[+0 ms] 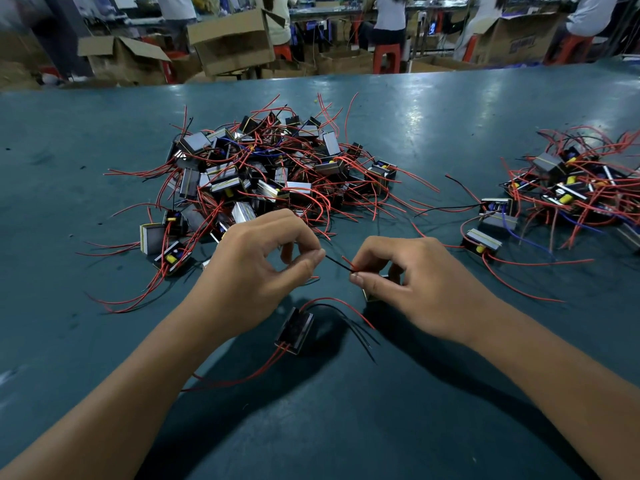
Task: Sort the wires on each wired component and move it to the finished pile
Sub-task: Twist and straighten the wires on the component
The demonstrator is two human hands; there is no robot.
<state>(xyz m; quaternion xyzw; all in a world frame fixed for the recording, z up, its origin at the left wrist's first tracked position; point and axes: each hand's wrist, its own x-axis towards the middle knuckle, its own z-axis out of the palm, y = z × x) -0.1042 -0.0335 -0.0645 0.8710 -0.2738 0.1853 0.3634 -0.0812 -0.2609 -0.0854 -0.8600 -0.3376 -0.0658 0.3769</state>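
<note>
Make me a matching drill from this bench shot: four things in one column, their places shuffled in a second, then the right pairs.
Things
1. big pile of wired components
2. smaller pile
3. black wire
4. lone component

Places
A. pinched between the left hand and the right hand
B. far right side of the green table
C. on the table beneath the hands, near the forearms
D. middle of the table, beyond the left hand

Pairs: 1-D, 2-B, 3-A, 4-C

Black wire taut between hands
</note>
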